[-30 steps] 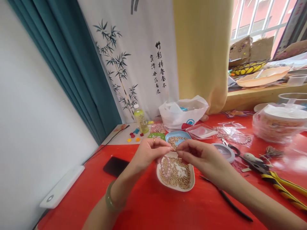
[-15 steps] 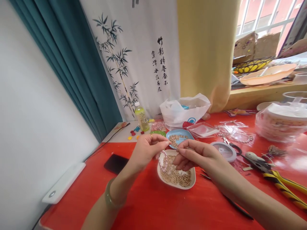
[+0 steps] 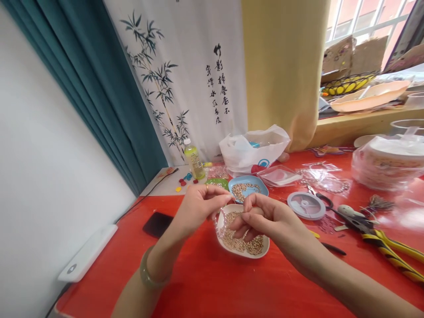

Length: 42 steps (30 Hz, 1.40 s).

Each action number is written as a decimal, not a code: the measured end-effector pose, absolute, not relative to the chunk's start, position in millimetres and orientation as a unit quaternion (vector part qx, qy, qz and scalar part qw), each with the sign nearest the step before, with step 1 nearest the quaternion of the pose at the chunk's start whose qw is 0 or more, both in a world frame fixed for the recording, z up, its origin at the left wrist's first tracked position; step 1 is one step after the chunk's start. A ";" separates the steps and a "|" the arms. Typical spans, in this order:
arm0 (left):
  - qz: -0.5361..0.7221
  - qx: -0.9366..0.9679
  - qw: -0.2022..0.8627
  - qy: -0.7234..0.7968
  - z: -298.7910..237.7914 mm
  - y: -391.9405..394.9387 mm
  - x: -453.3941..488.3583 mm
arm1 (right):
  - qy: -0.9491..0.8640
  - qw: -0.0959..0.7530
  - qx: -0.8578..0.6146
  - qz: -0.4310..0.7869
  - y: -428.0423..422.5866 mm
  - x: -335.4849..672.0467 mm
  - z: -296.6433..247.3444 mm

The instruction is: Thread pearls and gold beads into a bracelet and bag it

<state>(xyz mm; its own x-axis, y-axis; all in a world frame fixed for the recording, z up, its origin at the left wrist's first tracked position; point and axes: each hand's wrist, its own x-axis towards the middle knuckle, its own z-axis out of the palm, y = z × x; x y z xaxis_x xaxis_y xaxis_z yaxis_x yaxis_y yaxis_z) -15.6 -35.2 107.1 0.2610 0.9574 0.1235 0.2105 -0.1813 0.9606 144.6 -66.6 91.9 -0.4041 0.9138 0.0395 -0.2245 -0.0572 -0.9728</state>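
My left hand [image 3: 202, 207] is closed in a pinch on a string of pale pink beads [image 3: 220, 225], which hangs in a loop below the fingers. Close by on the right, my right hand [image 3: 260, 216] has thumb and index finger pressed together; whatever is between them is too small to make out. Both hands are above a white dish [image 3: 232, 252] of small gold beads [image 3: 253, 245], partly covered by the right fingers. Behind it, a blue dish [image 3: 264, 187] holds more gold beads, beside a green dish [image 3: 217, 181].
Right of my hands lie a spool [image 3: 306, 206], scissors [image 3: 326, 202], yellow-black pliers [image 3: 391, 251] and a dark slim tool [image 3: 333, 248]. A phone [image 3: 157, 224] lies left. Behind stand a bottle [image 3: 194, 160] and a white plastic bag [image 3: 253, 152].
My right fingertips have shifted slightly left and down, and the left hand keeps its pinch on the beads. The view has tilted a little. The dark tool shows differently beside my right forearm.
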 end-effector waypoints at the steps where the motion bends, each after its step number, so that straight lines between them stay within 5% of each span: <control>1: 0.412 0.646 0.461 0.447 107.0 -34.9 -15.6 | -0.529 0.442 -0.329 0.646 -67.1 144.3 92.8; 42: 0.413 0.693 0.378 0.454 105.8 -41.2 -12.4 | -0.450 0.430 -0.323 0.713 -66.2 148.4 89.9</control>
